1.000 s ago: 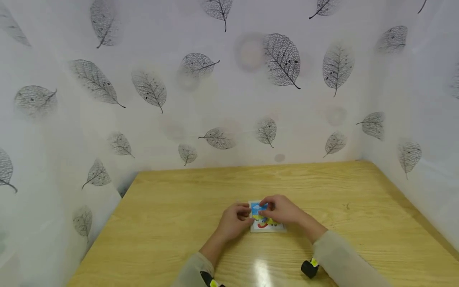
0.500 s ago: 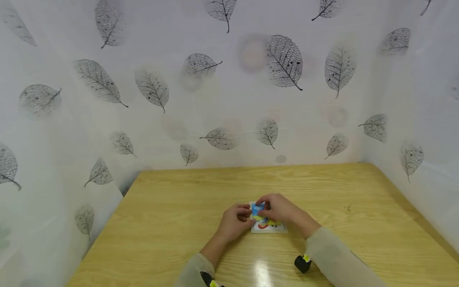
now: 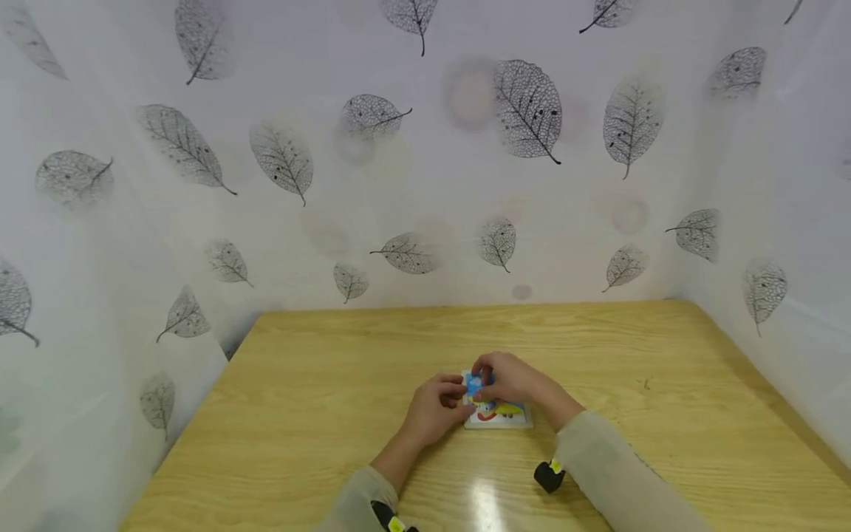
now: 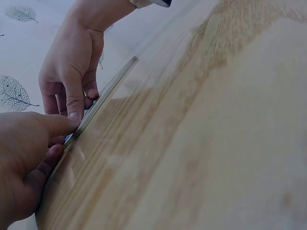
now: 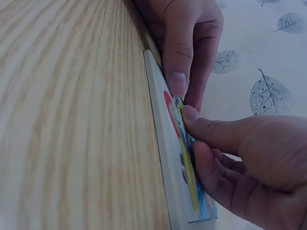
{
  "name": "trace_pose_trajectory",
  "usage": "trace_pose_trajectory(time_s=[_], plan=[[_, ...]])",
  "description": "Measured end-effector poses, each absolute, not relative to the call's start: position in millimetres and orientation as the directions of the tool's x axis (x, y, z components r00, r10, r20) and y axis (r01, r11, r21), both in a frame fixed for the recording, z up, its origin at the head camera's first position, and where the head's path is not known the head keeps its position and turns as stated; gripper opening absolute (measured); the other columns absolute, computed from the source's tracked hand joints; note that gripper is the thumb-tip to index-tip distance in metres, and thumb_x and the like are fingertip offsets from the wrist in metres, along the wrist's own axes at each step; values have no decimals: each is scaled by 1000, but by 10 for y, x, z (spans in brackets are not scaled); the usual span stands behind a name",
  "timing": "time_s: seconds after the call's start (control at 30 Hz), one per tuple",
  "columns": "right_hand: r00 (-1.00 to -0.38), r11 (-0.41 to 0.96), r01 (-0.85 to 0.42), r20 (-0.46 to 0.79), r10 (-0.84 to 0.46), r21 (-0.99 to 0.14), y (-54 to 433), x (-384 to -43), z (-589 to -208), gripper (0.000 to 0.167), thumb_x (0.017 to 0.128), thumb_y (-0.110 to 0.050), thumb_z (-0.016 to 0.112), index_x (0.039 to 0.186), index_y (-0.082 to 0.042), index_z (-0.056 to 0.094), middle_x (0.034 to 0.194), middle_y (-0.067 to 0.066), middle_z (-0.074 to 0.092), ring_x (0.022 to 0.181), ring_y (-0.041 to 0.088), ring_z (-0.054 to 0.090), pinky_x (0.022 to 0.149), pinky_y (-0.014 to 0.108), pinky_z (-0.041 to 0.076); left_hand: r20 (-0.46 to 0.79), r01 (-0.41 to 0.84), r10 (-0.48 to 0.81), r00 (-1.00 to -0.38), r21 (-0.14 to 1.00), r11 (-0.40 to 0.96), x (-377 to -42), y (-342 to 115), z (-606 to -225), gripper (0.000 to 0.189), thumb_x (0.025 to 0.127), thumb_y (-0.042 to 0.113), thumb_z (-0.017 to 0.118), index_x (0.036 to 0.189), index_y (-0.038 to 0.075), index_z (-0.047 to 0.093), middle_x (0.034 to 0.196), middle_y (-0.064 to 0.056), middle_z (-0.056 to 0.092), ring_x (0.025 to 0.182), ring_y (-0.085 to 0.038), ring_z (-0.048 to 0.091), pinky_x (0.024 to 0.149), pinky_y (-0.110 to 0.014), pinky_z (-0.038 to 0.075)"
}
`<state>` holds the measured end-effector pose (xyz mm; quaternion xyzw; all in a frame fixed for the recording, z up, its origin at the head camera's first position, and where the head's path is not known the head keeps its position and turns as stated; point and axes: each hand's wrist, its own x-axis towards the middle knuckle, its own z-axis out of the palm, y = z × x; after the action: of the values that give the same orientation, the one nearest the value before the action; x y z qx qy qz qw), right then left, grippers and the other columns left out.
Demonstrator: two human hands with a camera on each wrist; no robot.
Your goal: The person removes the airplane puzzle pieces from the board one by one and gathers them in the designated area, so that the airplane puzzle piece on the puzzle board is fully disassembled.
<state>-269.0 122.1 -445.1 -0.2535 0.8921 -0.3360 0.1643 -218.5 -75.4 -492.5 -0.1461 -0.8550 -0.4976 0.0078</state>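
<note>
A small picture puzzle (image 3: pixel 500 425) with a pale frame lies flat on the table, showing blue sky, yellow shapes and a red curve. My left hand (image 3: pixel 432 412) grips its left side, the thumb (image 5: pixel 178 82) on the picture and the other fingers curled at the edge. From the right and above, my right hand (image 3: pixel 515 380) pinches a blue puzzle piece (image 3: pixel 473 383) at the upper left of the picture between thumb and fingers. In the right wrist view both thumbs come close together over the picture; the piece is mostly hidden behind the fingers there.
The wooden table (image 3: pixel 332 369) reaches back to a pale curtain (image 3: pixel 425 185) printed with grey leaves, which also hangs at both sides. A black wrist camera (image 3: pixel 549 476) is strapped at the right sleeve, low over the table.
My right hand and forearm have shifted a little to the left across the puzzle, toward its upper left corner. My left hand and the puzzle have stayed in place.
</note>
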Motion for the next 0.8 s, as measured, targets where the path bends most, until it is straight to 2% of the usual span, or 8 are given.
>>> trace_pose_trajectory(time_s=[0.2, 0.27, 0.37, 0.47, 0.57, 0.8], plan=[[-836, 683, -365, -100, -539, -633, 1191, -2709, -4472, 39, 85, -20, 81, 115, -4, 62, 111, 11, 62, 92, 18, 59, 80, 34, 53, 177, 272, 240, -955, 847, 457, -2185, -771, -4922, 30, 84, 16, 81, 107, -2, 74, 126, -13, 65, 91, -15, 64, 76, -19, 53], [-849, 685, -366, -76, -523, -629, 1194, -2704, -4497, 37, 85, -21, 81, 113, -4, 64, 113, 11, 62, 95, 18, 58, 80, 35, 53, 178, 272, 240, -954, 853, 445, -2184, -762, -4929, 31, 83, 16, 81, 106, -3, 74, 126, -13, 65, 91, -15, 65, 75, -18, 53], [-874, 660, -348, -25, -486, -666, 1209, -2693, -4544, 29, 88, -20, 78, 109, -5, 66, 109, 9, 65, 84, 15, 61, 71, 31, 54, 175, 264, 234, -956, 859, 438, -2181, -738, -4941, 31, 83, 17, 82, 106, -3, 74, 126, -13, 65, 90, -14, 64, 75, -18, 53], [-897, 627, -332, 30, -441, -705, 1230, -2675, -4581, 17, 91, -19, 74, 100, -7, 67, 98, 5, 68, 71, 11, 61, 61, 25, 52, 166, 253, 229, -959, 864, 435, -2175, -719, -4946, 31, 83, 16, 82, 106, -3, 75, 126, -13, 65, 90, -13, 64, 75, -18, 53], [-911, 619, -327, 65, -406, -714, 1264, -2640, -4584, 11, 91, -18, 74, 94, -9, 67, 89, 1, 67, 70, 9, 59, 59, 23, 50, 146, 238, 232, -962, 864, 443, -2170, -710, -4944, 31, 84, 17, 81, 107, -1, 75, 126, -12, 65, 90, -11, 63, 76, -18, 52], [-913, 571, -285, 36, -406, -770, 1350, -2543, -4522, 14, 94, -11, 68, 108, -6, 67, 88, 5, 65, 70, 14, 62, 59, 27, 52, 131, 218, 212, -968, 856, 469, -2169, -729, -4932, 30, 84, 20, 81, 108, 2, 75, 127, -9, 65, 91, -10, 62, 77, -19, 52]])
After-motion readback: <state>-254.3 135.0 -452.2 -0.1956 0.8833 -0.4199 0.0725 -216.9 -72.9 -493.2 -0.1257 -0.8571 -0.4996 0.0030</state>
